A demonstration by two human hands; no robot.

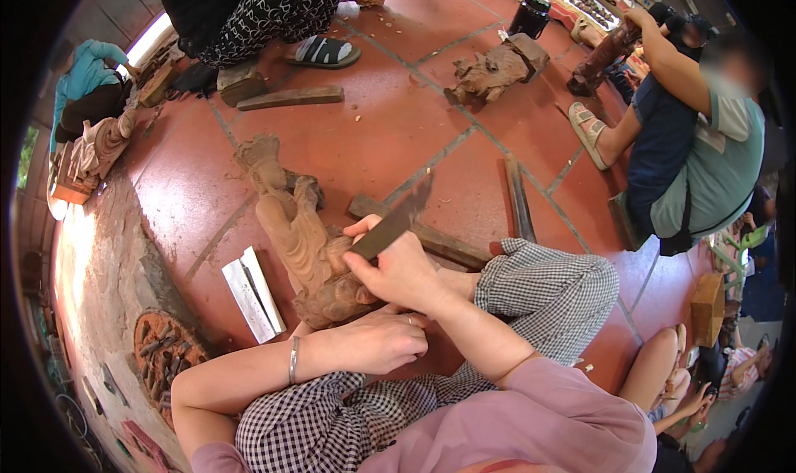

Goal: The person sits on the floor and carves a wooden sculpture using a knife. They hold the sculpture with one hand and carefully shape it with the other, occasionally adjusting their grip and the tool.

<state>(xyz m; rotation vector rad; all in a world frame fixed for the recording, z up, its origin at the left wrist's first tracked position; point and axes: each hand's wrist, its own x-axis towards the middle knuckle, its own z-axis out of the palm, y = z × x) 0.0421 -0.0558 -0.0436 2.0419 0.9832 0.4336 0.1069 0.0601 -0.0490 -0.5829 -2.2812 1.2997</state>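
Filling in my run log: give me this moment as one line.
right hand: grips flat file against wooden figure | left hand: steadies figure's base | figure lying on red tile floor

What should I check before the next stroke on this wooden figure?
1. Right hand grips the flat blade tool: ok.
2. Left hand braces the base of the carved figure: ok.
3. Blade tip meets the wood: cannot tell, blurred.
4. Left fingers out of the blade's path: cannot tell.
5. Figure rests steady against the leg: ok.
6. Neighbour's sandalled foot apart from the work: ok.
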